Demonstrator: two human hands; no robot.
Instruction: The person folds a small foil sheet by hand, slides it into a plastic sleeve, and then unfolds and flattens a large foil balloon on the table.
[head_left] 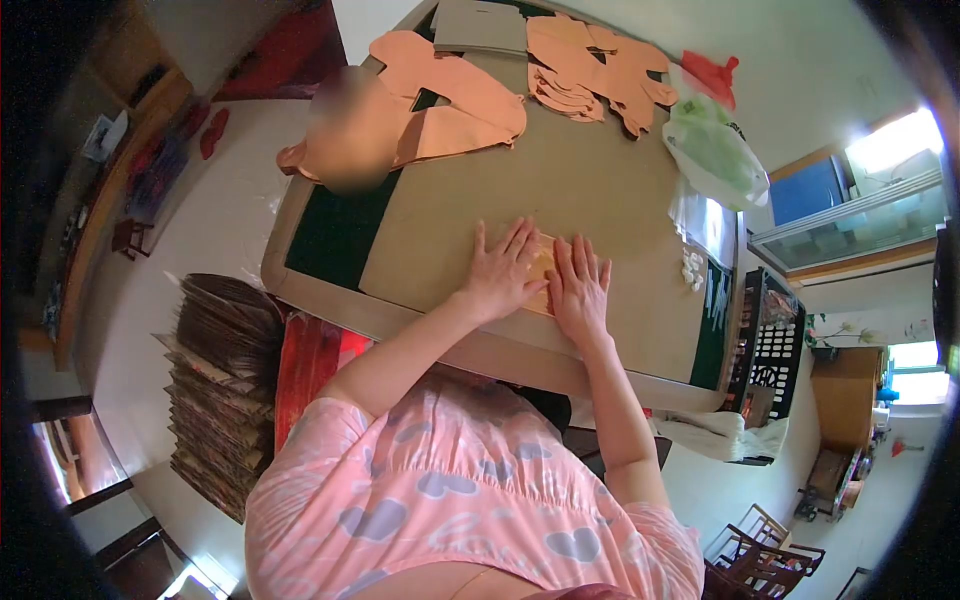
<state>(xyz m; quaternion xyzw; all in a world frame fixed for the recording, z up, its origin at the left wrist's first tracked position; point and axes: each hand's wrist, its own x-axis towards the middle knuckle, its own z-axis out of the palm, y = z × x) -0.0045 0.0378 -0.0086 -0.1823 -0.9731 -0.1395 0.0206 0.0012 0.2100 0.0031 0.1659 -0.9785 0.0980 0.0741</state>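
My left hand [502,268] lies flat with its fingers stretched out, pressing near the front middle of the brown board [450,220] on the table. Beside it, my right hand [580,287] is also flat, fingers extended. Between and partly under both palms is a small flat orange-yellow piece [542,268]; the hands cover most of it, so its full shape is hidden. Farther back lie salmon-orange cut-out sheets [460,125], partly blurred at left, and another stack of salmon cut-outs [600,70] with curved edges.
A stack of grey sheets [480,27] sits at the back edge. Plastic bags [715,150] and small white pieces [692,268] are on the right. A black plastic crate [775,335] stands beyond the right edge; tall layered bundles [220,380] stand on the left.
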